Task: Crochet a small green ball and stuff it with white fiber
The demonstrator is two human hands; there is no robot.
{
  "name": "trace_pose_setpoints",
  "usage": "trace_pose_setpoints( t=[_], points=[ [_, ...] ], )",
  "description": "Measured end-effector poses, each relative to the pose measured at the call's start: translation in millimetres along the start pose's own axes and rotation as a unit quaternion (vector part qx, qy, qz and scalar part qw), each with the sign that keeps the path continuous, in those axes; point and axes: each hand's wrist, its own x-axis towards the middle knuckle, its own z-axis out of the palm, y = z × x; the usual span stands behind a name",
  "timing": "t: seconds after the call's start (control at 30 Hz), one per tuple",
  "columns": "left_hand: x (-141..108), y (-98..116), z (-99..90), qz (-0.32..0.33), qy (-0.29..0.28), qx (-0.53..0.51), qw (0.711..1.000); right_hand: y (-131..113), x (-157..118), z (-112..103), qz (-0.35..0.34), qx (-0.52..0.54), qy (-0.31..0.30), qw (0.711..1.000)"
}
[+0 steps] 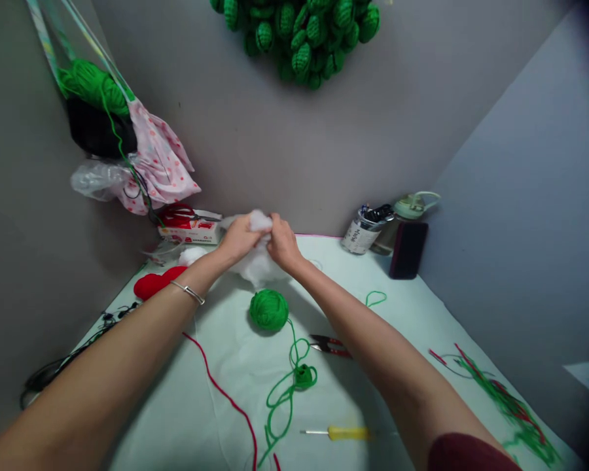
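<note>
White fluffy stuffing (258,265) hangs at the back of the table, gripped by both hands. My left hand (239,238) is closed on it from the left, a bracelet on that wrist. Close beside it, my right hand (283,243) pinches the stuffing from the right. Below them lies a ball of green yarn (269,310), its strand looping down to a small green crocheted piece (303,377). A yellow-handled crochet hook (346,433) rests near the front. Partly covered by my right forearm are thread snips (330,346).
Red crocheted pieces (152,285) and a red-handled pair of scissors (179,214) on a box (190,230) are at left. A pen jar (360,234), green-lidded bottle (412,206) and phone (408,250) stand back right. Yarn scraps (515,402) lie right; a bag (160,160) hangs left.
</note>
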Motion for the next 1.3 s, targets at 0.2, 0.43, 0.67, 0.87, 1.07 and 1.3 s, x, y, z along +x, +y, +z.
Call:
trace_pose_setpoints(
  t=[0.2,0.43,0.67,0.87,1.07,1.3],
  points=[
    [-25.1,34.1,-22.1,-0.009,-0.026,-0.113,0.993,17.1,2.1,1.7,0.078,0.009,-0.03,0.996],
    [-74.9,63.8,-31.7,-0.059,-0.043,-0.273,0.959,16.0,4.5,-34.7,0.093,0.089,-0.053,0.99],
    [-104.6,65.6,-26.4,-0.129,-0.012,-0.359,0.924,-16.0,-51.1,-109.0,0.041,0.226,0.059,0.971],
    [-142.1,60.5,-22.2,-0.139,-0.09,-0.322,0.932,-61.6,-143.3,-159.1,0.007,0.278,-0.12,0.953],
    [-172.9,64.9,-3.2,-0.124,-0.161,-0.282,0.938,-79.1,-211.0,-160.5,-0.067,0.147,-0.336,0.928],
    [-206.9,58.3,20.6,-0.109,-0.056,-0.25,0.96,-78.2,-236.1,-114.0,0.184,0.427,-0.188,0.865]
  ],
)
